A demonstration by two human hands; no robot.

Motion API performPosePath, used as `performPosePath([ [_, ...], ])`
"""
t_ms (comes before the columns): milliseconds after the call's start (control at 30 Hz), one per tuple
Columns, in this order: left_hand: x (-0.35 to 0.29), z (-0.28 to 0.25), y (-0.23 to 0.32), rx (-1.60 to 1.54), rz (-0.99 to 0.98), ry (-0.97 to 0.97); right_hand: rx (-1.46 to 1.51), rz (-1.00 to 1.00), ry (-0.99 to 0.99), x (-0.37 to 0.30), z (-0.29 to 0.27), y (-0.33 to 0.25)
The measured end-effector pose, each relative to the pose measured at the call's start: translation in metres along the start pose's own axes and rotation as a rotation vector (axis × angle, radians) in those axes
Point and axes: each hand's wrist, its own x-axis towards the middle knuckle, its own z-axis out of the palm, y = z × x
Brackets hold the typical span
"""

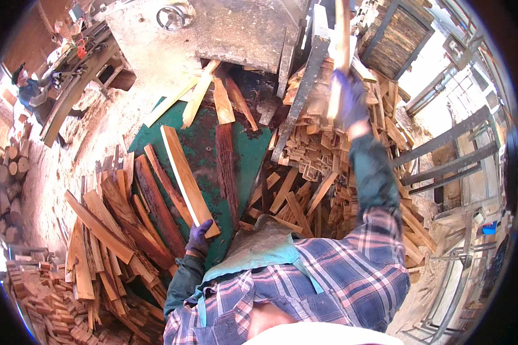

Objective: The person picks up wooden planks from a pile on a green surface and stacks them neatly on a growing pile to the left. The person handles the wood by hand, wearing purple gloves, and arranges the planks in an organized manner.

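Note:
My left hand (200, 237), in a purple glove, grips the near end of a pale wooden board (186, 175) that lies slanted on the green machine table (253, 150). My right hand (349, 99), also gloved, is stretched far forward and closed around a narrow upright strip of wood (342, 40) above the heap of cut pieces. A dark bark-edged slab (226, 169) lies on the table beside the pale board.
A saw machine body (236, 29) with a hand wheel stands ahead. Bark slabs (126, 224) are stacked at my left, small offcuts (322, 149) heaped at my right. Logs (6, 190) lie far left; another person (31, 89) works at the back left. Metal rails (449, 149) at right.

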Motion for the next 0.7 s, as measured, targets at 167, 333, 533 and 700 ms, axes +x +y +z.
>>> performPosePath([
  [167,0.0,0.026,0.023,-0.089,0.077,-0.08,-0.69,0.081,0.178,0.192,-0.06,-0.012],
  [333,-0.009,0.027,0.027,-0.153,0.06,-0.095,-1.204,0.359,0.142,0.2,-0.048,0.063],
  [533,-0.033,0.019,0.029,-0.061,0.055,-0.023,-1.282,0.371,0.132,0.237,-0.065,0.07],
  [700,-0.055,0.027,0.034,0.023,0.147,0.03,-1.403,0.28,-0.069,0.266,-0.075,0.099],
])
